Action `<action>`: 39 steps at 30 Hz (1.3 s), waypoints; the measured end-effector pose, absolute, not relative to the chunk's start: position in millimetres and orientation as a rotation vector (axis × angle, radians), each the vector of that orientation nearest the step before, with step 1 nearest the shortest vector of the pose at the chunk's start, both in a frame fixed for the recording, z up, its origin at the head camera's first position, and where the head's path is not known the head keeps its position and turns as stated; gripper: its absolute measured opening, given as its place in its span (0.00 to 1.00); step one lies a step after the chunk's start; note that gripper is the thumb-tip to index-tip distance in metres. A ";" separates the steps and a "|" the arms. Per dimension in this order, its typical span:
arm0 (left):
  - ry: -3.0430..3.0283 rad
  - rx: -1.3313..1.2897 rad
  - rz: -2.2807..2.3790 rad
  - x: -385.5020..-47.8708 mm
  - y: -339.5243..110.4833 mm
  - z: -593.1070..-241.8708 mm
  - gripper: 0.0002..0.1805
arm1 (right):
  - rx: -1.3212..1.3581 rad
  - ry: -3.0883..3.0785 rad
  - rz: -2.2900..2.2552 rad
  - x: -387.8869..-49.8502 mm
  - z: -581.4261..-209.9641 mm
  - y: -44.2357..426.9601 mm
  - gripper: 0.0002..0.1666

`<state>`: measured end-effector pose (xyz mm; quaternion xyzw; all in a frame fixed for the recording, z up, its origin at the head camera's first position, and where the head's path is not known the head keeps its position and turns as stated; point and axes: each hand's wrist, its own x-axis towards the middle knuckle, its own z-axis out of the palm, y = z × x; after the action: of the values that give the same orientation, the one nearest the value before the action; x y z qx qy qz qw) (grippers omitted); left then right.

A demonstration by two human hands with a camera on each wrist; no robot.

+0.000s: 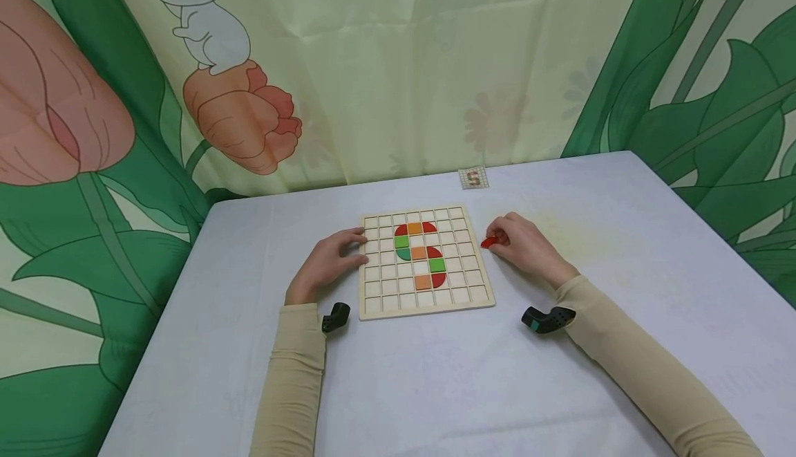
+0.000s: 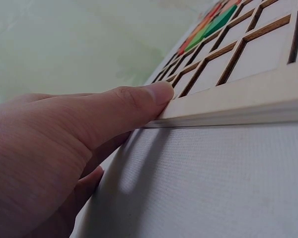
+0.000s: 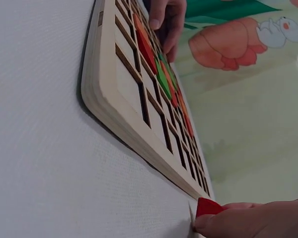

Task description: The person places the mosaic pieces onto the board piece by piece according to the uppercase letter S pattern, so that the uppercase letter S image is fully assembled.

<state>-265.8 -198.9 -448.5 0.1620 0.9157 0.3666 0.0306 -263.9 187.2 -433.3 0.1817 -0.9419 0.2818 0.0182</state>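
Observation:
A square wooden grid board [image 1: 388, 291] lies flat on the table, with red, orange, green and teal tiles set in its middle cells in an S-like shape. At the board's left edge is my left hand [image 1: 326, 258], its thumb [image 2: 156, 93] resting on the wooden rim and its fingers extended toward the edge. Just off the board's right side, my right hand [image 1: 525, 244] pinches a red tile [image 3: 207, 206] with a curved edge between thumb and fingertips. Part of that tile is hidden by the fingers.
A small card [image 1: 474, 178] with an S pattern on a grid lies beyond the board near the table's back edge. White cloth covers the table [image 1: 423, 388]. Behind it hangs a printed curtain [image 1: 385, 97]. Black wrist devices [image 1: 548, 320] sit at both sleeves.

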 end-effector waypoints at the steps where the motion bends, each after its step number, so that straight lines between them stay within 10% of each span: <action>1: 2.822 0.498 1.131 -265.8 -198.9 -448.4 0.22 | 0.568 -2.917 0.874 -263.9 -433.5 187.3 0.08; 39: 2.809 0.477 1.137 -266.3 -198.4 -449.3 0.22 | 0.694 -3.015 0.907 -262.5 -430.2 192.1 0.18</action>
<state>-266.3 -198.4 -449.3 0.1554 0.9150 0.3705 0.0366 -262.5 192.1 -430.2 0.2152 -0.9343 0.2811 -0.0415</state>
